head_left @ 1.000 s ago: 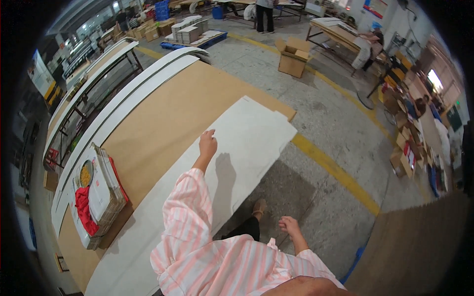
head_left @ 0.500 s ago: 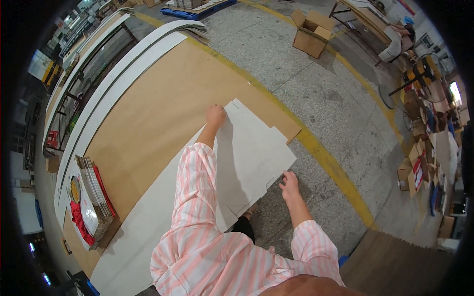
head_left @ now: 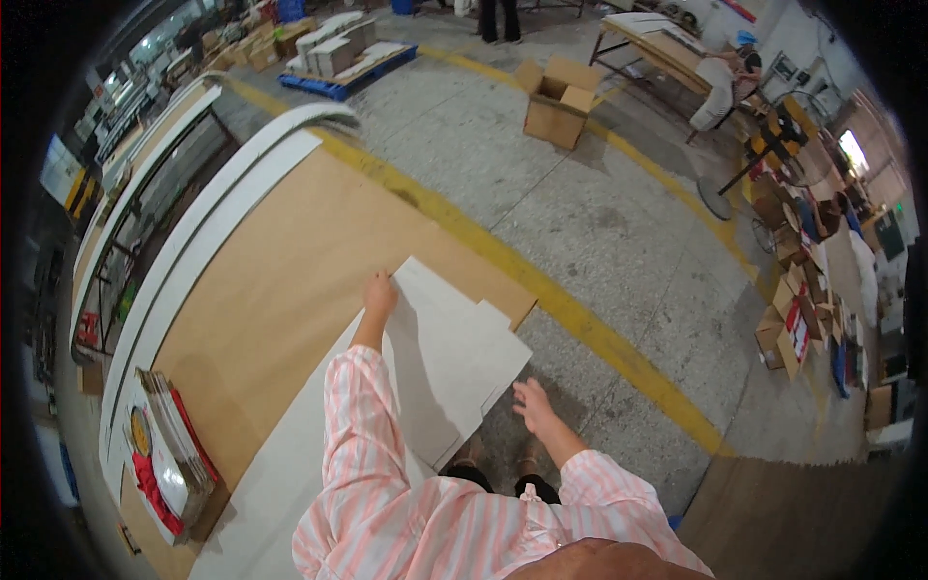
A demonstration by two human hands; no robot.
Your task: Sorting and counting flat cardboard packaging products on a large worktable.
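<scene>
A large white cardboard sheet with notched, tabbed edges lies across a brown cardboard surface. At its far edge, close to the pointed corner, my left hand has its fingers closed on the border. My right hand hovers just off the sheet's right edge, fingers apart and holding nothing. Whether it still grazes the edge is hard to tell. A shadow from my left arm falls over the middle of the sheet.
A stack of folded printed cartons sits on the brown cardboard at left. Long white sheets line the far left side. Beyond are an open brown box, a blue pallet and a seated person at a table.
The view has tilted up, so the sheet and both hands sit lower and further left. My right hand has drawn slightly away from the sheet's edge. My left hand stays at the far edge.
</scene>
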